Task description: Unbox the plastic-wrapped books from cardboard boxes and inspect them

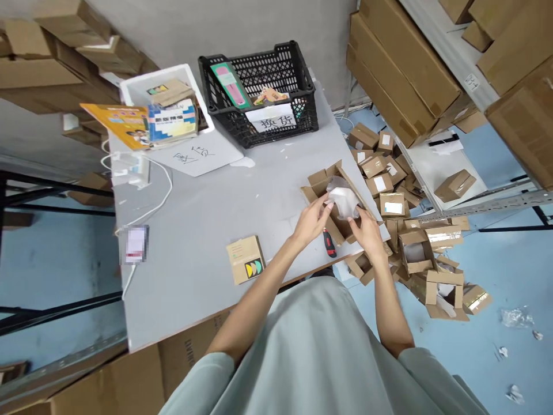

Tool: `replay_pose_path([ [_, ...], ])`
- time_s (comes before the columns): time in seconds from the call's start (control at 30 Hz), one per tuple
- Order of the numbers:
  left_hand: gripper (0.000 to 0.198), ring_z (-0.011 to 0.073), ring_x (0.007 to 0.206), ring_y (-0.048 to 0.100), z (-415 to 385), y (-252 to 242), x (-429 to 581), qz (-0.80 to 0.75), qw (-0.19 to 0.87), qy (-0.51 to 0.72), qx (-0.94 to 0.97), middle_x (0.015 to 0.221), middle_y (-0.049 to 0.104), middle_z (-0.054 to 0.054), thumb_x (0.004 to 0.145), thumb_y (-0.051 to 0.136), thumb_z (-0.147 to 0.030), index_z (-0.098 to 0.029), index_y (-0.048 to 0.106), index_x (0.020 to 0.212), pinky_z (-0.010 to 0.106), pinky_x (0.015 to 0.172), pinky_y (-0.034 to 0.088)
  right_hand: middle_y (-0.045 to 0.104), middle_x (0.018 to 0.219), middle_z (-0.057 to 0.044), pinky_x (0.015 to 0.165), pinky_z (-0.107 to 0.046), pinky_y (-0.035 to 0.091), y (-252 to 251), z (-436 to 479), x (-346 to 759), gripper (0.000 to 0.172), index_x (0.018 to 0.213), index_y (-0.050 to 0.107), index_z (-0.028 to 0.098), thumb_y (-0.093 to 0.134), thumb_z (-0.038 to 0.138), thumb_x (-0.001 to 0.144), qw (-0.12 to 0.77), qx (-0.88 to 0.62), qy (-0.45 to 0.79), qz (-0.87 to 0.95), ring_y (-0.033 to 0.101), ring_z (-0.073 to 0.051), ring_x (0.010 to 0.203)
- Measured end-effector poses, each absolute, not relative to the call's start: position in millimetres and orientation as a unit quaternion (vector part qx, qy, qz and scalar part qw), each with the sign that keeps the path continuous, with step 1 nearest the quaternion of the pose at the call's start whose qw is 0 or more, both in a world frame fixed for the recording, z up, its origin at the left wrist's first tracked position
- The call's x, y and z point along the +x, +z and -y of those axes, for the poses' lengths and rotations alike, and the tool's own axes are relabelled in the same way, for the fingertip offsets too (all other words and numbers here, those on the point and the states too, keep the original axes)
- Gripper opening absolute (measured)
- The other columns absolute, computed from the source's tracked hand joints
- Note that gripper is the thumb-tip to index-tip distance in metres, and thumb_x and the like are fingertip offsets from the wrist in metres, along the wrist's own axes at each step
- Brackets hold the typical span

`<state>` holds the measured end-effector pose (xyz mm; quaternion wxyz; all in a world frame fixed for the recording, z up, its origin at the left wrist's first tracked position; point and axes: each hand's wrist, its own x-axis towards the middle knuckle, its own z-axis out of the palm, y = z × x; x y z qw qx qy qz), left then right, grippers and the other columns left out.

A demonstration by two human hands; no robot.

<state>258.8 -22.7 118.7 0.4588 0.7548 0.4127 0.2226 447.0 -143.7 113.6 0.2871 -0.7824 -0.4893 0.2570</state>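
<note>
Above an open cardboard box point(318, 183) at the table's right edge, both my hands are at a white bundle in thin translucent wrapping point(344, 200). My left hand point(311, 220) grips the bundle's left side, with thumb and fingers pressed to it. On its lower right side, my right hand point(365, 230) holds it too. The box's flaps stand out to the sides. A red and black cutter point(329, 243) lies beside the box, just below it. Further left on the table is a small flat tan box point(245, 259) with coloured half circles.
A black plastic crate point(263, 92) and a white foam box point(190, 78) with books stand at the table's back. A phone point(136, 244) with a white cable lies at the left. Many cardboard boxes point(392, 204) are heaped on the floor beyond the right edge, near a shelf.
</note>
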Motion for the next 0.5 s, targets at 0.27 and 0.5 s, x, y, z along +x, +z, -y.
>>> replay_pose_path([
  [0.27, 0.047, 0.0240, 0.101, 0.082, 57, 93, 106, -0.561, 0.496, 0.262, 0.608, 0.140, 0.077, 0.013, 0.108, 0.056, -0.054, -0.021, 0.071, 0.138, 0.035, 0.089, 0.062, 0.062, 0.160, -0.020, 0.132, -0.057, 0.041, 138, 137, 374, 0.051, 0.153, 0.065, 0.017, 0.053, 0.042, 0.109, 0.332, -0.737, 0.232, 0.541, 0.055, -0.036, 0.153],
  [0.5, 0.033, 0.0259, 0.123, 0.075, 94, 25, -45, -0.747, 0.464, 0.212, 0.425, 0.145, 0.074, 0.017, 0.101, 0.062, -0.029, -0.015, 0.071, 0.129, 0.038, 0.110, 0.057, 0.074, 0.145, -0.016, 0.121, -0.050, 0.054, 87, 120, 250, 0.040, 0.140, 0.075, 0.022, 0.066, 0.035, 0.103, 0.238, -0.629, 0.451, 0.587, 0.071, -0.032, 0.136],
])
